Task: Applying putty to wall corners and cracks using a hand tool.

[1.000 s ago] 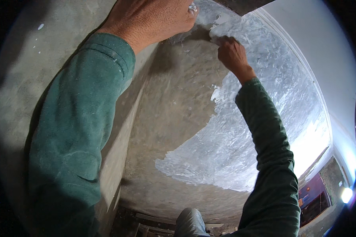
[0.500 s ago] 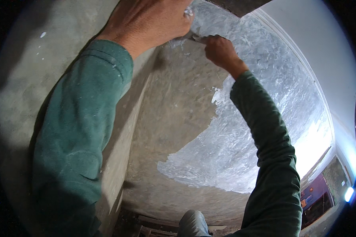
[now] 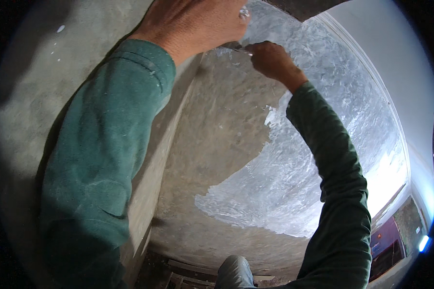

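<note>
At the top of the view, my left hand [image 3: 193, 26] is closed, its back turned toward me. Its fingertips are mostly hidden, and what they hold is out of sight. White putty [image 3: 244, 13] clings at the finger side of this hand. To its right, my right hand [image 3: 274, 60] grips a putty knife [image 3: 235, 46], whose thin metal blade reaches left, close to the wall and under the left hand. Wet white-grey putty [image 3: 260, 188] coats the wall's right and upper part. Bare brown-grey plaster [image 3: 217, 130] shows to the left of it.
A second bare wall [image 3: 29, 96] meets the coated one at a corner on the left. Above hangs a dark edge [image 3: 304, 7]. White trim [image 3: 378, 79] borders the putty at right. My knee [image 3: 235, 272] shows below, beside wooden pieces [image 3: 193, 267]. A bright lamp [image 3: 424, 243] glows at far right.
The whole view has shifted slightly, so wall and arms sit further right. The right hand has moved slightly down relative to the left; both keep their closed grip.
</note>
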Tool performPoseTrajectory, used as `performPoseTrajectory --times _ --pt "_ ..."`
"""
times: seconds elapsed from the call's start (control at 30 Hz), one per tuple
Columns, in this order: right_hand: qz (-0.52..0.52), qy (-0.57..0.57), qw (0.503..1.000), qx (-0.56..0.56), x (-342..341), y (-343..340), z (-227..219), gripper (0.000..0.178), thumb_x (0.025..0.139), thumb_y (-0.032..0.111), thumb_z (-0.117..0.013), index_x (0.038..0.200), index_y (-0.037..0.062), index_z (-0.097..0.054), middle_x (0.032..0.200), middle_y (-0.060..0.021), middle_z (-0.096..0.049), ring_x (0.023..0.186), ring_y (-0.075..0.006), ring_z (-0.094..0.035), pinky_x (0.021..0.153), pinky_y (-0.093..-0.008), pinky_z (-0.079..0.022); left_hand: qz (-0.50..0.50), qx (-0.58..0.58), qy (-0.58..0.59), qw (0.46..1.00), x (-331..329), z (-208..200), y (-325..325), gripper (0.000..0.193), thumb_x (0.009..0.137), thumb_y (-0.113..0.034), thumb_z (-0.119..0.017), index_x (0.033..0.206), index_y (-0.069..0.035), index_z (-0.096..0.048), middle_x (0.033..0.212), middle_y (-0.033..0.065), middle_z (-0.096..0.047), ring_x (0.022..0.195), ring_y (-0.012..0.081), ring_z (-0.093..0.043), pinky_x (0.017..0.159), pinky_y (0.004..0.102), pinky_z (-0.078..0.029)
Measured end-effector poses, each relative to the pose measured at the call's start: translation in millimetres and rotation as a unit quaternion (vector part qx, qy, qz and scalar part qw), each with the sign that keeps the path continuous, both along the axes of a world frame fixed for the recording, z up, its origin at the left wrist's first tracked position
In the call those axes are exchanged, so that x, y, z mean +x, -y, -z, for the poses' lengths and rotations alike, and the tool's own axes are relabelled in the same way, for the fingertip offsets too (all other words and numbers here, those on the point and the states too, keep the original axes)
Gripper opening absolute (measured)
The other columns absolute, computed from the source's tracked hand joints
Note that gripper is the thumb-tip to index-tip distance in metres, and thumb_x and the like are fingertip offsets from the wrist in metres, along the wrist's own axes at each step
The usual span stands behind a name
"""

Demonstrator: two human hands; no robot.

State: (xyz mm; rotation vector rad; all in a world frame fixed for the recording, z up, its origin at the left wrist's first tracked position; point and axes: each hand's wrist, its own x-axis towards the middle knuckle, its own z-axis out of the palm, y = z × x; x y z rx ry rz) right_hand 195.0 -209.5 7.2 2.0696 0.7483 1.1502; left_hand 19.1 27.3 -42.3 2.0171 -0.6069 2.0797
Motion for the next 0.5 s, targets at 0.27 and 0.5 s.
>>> performPoseTrajectory --times 0.27,0.5 --pt "-0.079 0.165 0.983 0.018 15.7 -3.5 -21.4 0.02 0.08 0.011 -0.054 0.093 0.0061 -0.069 0.085 -0.0146 -0.069 0.077 -0.0357 -0.067 0.072 -0.0462 -0.055 -0.019 -0.006 -0.043 0.999 4.5 -2.7 2.1 0.038 0.079 -0.011 -0.06 0.114 0.003 -0.065 0.09 0.0259 -0.068 0.084 0.0376 -0.068 0.078 0.0432 -0.054" --pt "-0.096 0.057 0.99 -0.088 9.0 3.3 84.1 0.02 0.076 0.006 -0.059 0.094 0.0065 -0.069 0.092 -0.0141 -0.067 0.093 -0.0299 -0.063 0.082 -0.039 -0.052 0.025 -0.001 0.014 1.0 1.1 2.8 0.4 0.038 0.079 -0.01 -0.059 0.115 0.003 -0.065 0.093 0.0272 -0.068 0.084 0.0376 -0.068 0.078 0.0422 -0.055"
